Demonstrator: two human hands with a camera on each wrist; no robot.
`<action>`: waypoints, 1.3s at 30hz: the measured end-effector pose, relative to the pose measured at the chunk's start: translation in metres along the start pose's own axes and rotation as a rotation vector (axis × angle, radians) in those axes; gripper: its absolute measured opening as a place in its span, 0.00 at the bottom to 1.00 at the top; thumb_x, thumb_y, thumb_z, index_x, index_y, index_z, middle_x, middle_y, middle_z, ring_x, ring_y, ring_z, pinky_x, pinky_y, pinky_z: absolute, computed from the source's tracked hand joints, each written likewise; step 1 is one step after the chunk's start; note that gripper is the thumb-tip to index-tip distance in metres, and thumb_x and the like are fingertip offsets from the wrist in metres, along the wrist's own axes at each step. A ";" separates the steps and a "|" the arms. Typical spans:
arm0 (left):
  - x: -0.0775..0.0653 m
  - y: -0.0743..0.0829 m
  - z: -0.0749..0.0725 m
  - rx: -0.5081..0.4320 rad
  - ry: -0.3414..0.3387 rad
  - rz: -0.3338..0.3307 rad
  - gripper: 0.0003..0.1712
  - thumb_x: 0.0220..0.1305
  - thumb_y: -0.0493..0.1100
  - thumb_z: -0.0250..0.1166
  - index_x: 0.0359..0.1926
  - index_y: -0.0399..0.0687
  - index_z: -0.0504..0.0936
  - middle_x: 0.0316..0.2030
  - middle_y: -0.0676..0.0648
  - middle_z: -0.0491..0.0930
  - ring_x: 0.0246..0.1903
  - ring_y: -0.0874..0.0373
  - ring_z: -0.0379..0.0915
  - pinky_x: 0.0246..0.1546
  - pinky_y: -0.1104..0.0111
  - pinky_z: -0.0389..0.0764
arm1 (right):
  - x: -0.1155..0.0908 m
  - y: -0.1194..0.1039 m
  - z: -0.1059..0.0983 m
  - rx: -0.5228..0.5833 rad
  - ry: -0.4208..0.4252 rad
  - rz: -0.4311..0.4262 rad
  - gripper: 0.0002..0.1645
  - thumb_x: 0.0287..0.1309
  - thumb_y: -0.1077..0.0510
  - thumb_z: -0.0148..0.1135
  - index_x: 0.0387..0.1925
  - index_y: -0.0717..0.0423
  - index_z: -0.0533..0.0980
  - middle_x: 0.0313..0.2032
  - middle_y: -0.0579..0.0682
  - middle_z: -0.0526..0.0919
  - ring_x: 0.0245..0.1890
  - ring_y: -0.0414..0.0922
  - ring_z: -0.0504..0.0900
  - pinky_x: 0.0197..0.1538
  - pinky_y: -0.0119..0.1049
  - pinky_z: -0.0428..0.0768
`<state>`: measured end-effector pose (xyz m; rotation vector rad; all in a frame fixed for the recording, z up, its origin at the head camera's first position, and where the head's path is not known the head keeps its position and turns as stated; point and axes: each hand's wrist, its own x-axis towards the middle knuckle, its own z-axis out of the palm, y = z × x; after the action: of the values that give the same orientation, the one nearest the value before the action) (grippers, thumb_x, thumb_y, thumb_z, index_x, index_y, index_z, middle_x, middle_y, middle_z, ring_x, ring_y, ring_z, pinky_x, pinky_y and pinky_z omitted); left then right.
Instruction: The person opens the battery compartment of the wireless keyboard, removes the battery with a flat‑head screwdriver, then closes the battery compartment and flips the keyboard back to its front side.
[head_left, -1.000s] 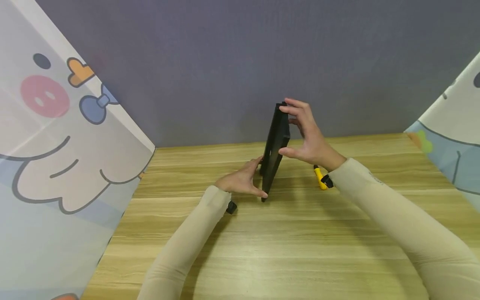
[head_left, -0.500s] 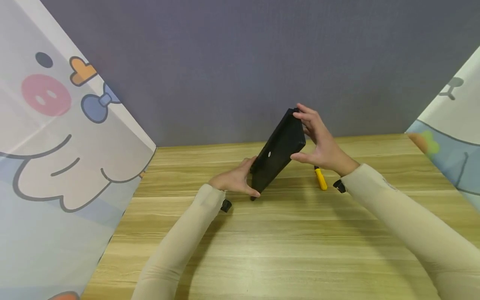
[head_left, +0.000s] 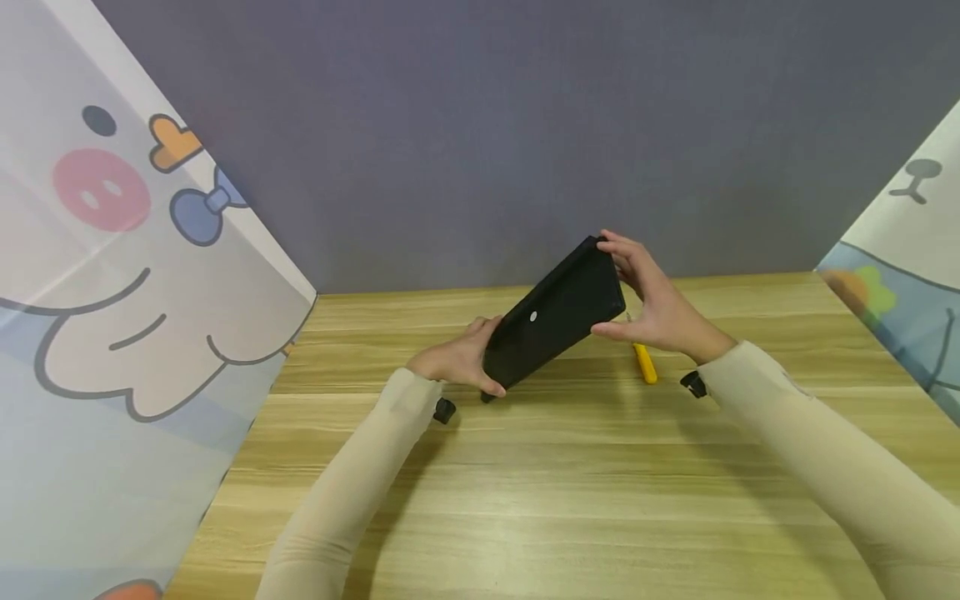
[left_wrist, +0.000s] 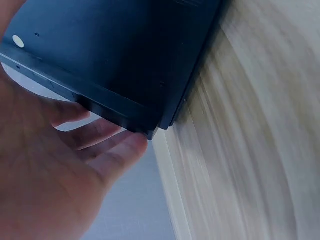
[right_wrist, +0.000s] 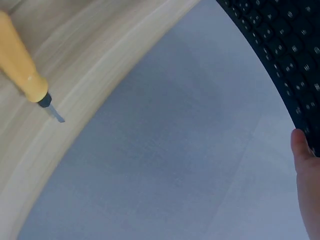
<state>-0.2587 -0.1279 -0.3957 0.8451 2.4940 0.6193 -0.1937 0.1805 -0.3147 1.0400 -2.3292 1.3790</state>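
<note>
A person's left hand [head_left: 456, 357] and right hand [head_left: 657, 310] are gripping opposite ends of a black keyboard [head_left: 558, 321] slanting over a wooden table [head_left: 570, 492]; presumably light, stiff and smooth, it is calling for holds at both short edges.

Left sleeve [head_left: 352, 475], lower left of centre: beige, long, creased near bottom edge. Right sleeve [head_left: 817, 450], lower right: same beige, faint mark near cuff [head_left: 726, 367]. Small black left wrist unit [head_left: 445, 410], black right wrist unit [head_left: 693, 384].
</note>
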 end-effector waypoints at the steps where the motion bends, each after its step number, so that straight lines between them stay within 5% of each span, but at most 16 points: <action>1: -0.001 -0.001 0.000 0.006 0.002 0.000 0.73 0.40 0.56 0.78 0.75 0.53 0.35 0.69 0.45 0.44 0.68 0.51 0.44 0.59 0.56 0.63 | -0.002 0.000 0.000 -0.015 -0.006 0.012 0.58 0.39 0.72 0.74 0.70 0.64 0.51 0.72 0.52 0.44 0.70 0.52 0.50 0.66 0.49 0.54; 7: -0.003 -0.007 -0.001 0.096 0.018 -0.004 0.73 0.39 0.57 0.79 0.75 0.47 0.37 0.63 0.45 0.51 0.62 0.52 0.52 0.58 0.60 0.65 | -0.013 0.023 0.000 -0.118 -0.043 0.035 0.66 0.36 0.69 0.78 0.73 0.58 0.48 0.70 0.58 0.49 0.67 0.57 0.55 0.66 0.35 0.56; 12: -0.005 -0.009 0.000 0.154 0.021 -0.011 0.74 0.38 0.58 0.79 0.74 0.45 0.38 0.64 0.44 0.51 0.62 0.51 0.50 0.58 0.60 0.65 | -0.023 0.048 0.001 -0.156 -0.054 0.050 0.66 0.37 0.63 0.80 0.73 0.51 0.49 0.71 0.50 0.48 0.68 0.51 0.54 0.65 0.38 0.58; 18: -0.008 -0.009 0.000 0.180 0.020 -0.026 0.73 0.38 0.57 0.79 0.74 0.44 0.39 0.63 0.43 0.52 0.62 0.50 0.50 0.56 0.59 0.67 | -0.030 0.053 0.004 -0.160 -0.071 0.053 0.64 0.37 0.60 0.80 0.72 0.56 0.51 0.70 0.52 0.49 0.67 0.54 0.56 0.65 0.39 0.59; 27: -0.009 -0.011 0.003 0.296 -0.011 -0.098 0.72 0.39 0.59 0.78 0.74 0.46 0.39 0.65 0.43 0.50 0.62 0.50 0.48 0.55 0.60 0.67 | -0.042 0.059 0.007 -0.182 -0.190 0.267 0.61 0.48 0.50 0.74 0.73 0.57 0.45 0.71 0.57 0.46 0.67 0.58 0.55 0.64 0.54 0.58; 32: -0.010 -0.009 0.002 0.327 -0.016 -0.113 0.72 0.38 0.60 0.78 0.74 0.46 0.40 0.65 0.42 0.50 0.62 0.49 0.49 0.56 0.59 0.67 | -0.045 0.062 0.012 -0.183 -0.143 0.388 0.49 0.60 0.44 0.62 0.73 0.53 0.48 0.71 0.56 0.51 0.66 0.58 0.59 0.63 0.56 0.59; 39: -0.012 -0.009 0.001 0.363 -0.014 -0.131 0.72 0.38 0.61 0.78 0.74 0.44 0.41 0.65 0.42 0.51 0.62 0.48 0.49 0.56 0.58 0.66 | -0.040 0.063 0.018 -0.235 -0.099 0.415 0.47 0.60 0.40 0.59 0.71 0.58 0.54 0.68 0.59 0.57 0.61 0.59 0.66 0.58 0.56 0.66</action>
<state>-0.2538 -0.1413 -0.3982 0.7952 2.6649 0.1153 -0.2052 0.2022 -0.3871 0.5915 -2.8122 1.1546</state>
